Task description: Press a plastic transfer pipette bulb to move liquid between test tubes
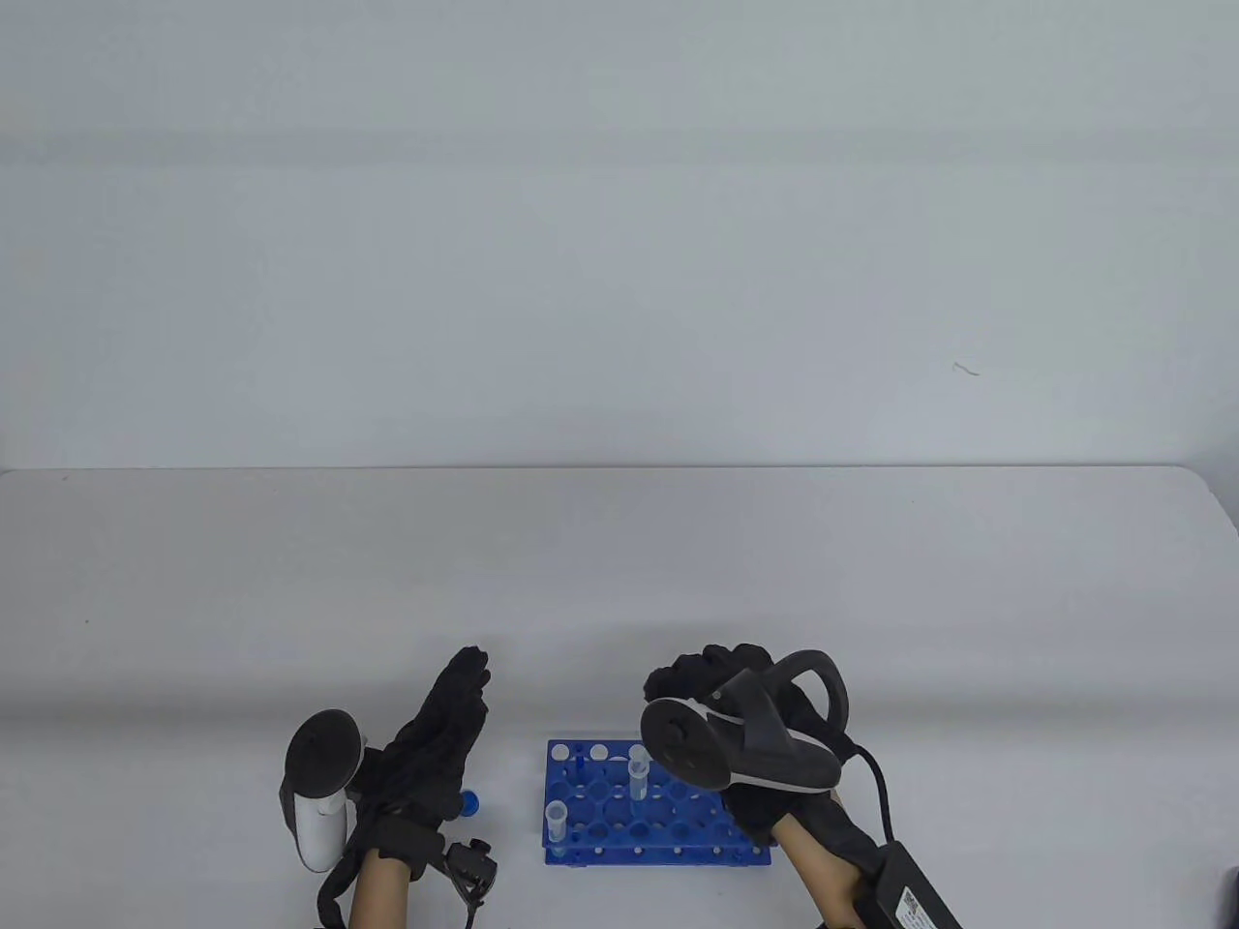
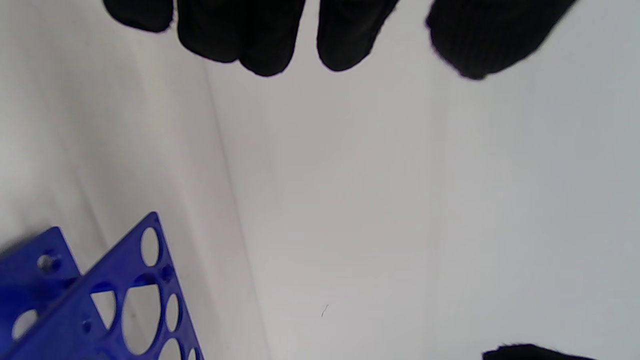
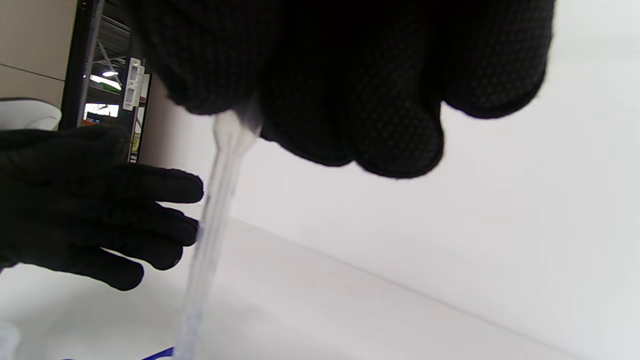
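Below curled right hand (image 3: 350, 85): gripped pipette (image 3: 210, 220) hanging; left hand (image 1: 426, 764) spread, empty.

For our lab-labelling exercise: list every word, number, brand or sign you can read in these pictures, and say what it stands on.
No text can be read.
White label on the black box by the right hand's wrist: print too small to read.
Blue rack, test tubes, pipette: no markings visible.

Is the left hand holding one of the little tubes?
No, the left hand is open with its fingers spread over bare table, holding nothing.
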`<state>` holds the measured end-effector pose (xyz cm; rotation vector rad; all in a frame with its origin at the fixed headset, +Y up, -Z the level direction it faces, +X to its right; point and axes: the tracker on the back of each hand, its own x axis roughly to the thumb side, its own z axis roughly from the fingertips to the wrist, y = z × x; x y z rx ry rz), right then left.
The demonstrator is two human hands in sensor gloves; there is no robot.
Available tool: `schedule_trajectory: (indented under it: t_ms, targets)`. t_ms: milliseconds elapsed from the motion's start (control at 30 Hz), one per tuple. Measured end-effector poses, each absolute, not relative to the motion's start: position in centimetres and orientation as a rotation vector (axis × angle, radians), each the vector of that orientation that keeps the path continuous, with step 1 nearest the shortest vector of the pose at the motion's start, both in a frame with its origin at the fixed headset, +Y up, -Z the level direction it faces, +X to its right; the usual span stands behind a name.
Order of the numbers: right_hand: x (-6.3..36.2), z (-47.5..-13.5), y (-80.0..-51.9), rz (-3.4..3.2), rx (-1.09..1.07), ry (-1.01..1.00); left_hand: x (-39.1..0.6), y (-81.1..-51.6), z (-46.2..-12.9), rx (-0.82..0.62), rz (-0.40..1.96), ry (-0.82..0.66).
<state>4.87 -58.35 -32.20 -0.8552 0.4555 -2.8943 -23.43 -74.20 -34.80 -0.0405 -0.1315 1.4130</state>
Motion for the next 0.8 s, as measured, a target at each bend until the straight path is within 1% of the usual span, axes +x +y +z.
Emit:
schedule_trajectory:
  t_ms: [133,467,800]
  targets:
    - [3.9,-32.3,-59.5,-2.833,-0.875,0.460,-23.4,-74.2,-34.8,-0.040,1.412,-0.132]
    - [1.8,-33.1,-62.8,-2.728,-0.905,0.357,-23.4,-74.2,-34.8,-0.040,1.412,-0.132]
    - [1.6,-33.5,-63.8,-2.734,-0.891,0.307,-23.4,-74.2,-34.8,-0.040,1.413,-0.133]
